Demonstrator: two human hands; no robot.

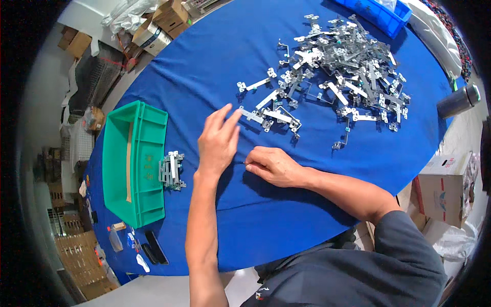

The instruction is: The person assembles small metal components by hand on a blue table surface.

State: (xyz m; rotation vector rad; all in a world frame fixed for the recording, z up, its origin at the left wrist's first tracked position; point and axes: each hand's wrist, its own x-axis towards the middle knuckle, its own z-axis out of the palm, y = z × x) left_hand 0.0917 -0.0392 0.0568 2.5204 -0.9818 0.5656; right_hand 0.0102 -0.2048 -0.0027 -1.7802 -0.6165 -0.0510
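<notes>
My left hand reaches forward over the blue cloth with fingers spread, its fingertips touching a flat metal bracket at the near edge of the parts. My right hand rests on the cloth just right of it, fingers pinched together on something small and thin that I cannot make out. A large heap of metal brackets lies further away, with a few loose brackets nearer my hands. A small stack of assembled brackets sits beside the green bin.
A green plastic bin stands at the left on the blue-covered table. A blue bin is at the far edge. A dark cylindrical bottle is at the right. Cardboard boxes and clutter surround the table.
</notes>
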